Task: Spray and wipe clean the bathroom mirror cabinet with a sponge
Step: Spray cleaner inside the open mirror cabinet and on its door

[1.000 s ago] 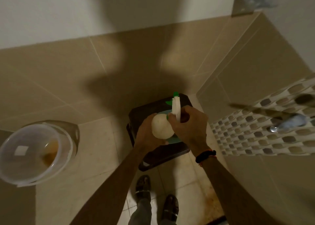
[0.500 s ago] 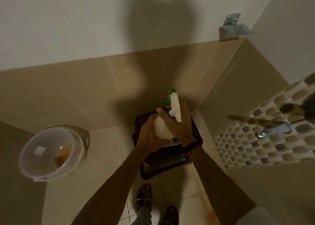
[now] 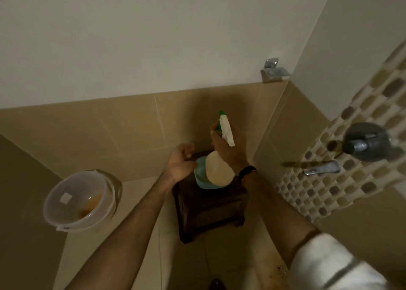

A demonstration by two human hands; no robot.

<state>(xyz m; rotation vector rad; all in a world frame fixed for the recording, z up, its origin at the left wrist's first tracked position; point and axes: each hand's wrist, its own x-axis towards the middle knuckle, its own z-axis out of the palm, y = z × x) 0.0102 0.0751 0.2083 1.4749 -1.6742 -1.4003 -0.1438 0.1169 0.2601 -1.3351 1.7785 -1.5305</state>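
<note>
1. While the right hand (image 3: 228,146) grips the spray bottle (image 3: 219,169) by its neck, fingers wrapped round below the white and green trigger head, the bottle hangs in the air above the dark stool (image 3: 208,213).
2. Left hand (image 3: 180,164) sits just beside the bottle's round belly, fingers loosely curled and spread, holding nothing; whether it brushes the bottle I cannot tell.
3. Underneath the bottle a blue bowl (image 3: 201,180) rests on the stool top, partly hidden by the bottle.
4. Step in hand, by my reading: fetching the sprayer. It is gripped and clear of the stool, so the pick-up looks done, but no spraying is under way.
5. No mirror cabinet shows anywhere in this view, and I see no sponge either. If there is one in the bowl, the bottle hides it.
6. Next move calls for a turn away from this tiled corner toward the cabinet, nozzle aimed at the glass, a finger on the trigger.
7. With the left hand free, it looks best placed to collect the sponge before wiping starts.
8. Off to the left, a clear bucket (image 3: 81,199) stands on the floor, well apart from the action.
</note>
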